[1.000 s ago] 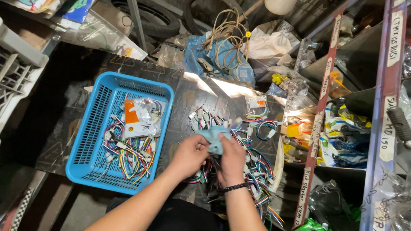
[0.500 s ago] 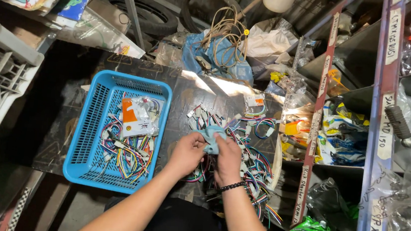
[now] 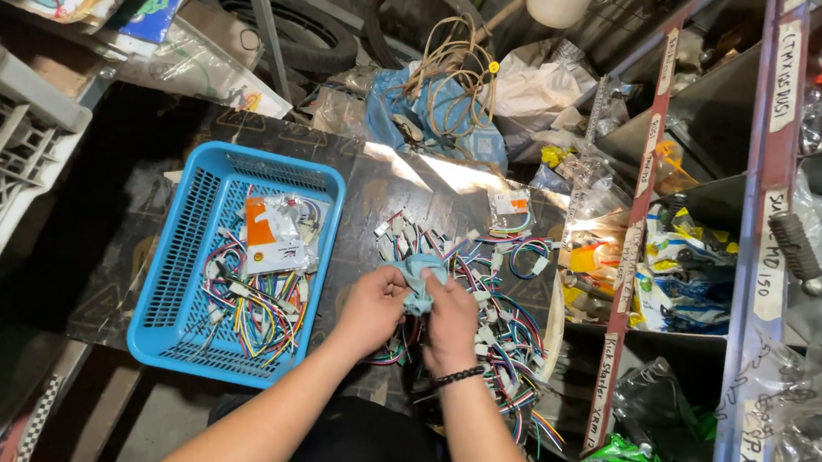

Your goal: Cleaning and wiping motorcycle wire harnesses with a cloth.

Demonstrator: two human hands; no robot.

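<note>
Both hands, left [image 3: 373, 308] and right [image 3: 451, 317], grasp a blue cloth [image 3: 418, 280] over the wire pile [image 3: 493, 319] mid-tabletop [image 3: 385, 183]; wiping seems underway, needing a firm grip.

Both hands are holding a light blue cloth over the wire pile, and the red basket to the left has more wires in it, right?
Not quite: the basket is blue, not red, as the head view shows. The left hand and right hand do hold a light blue cloth over the wire pile.
</note>
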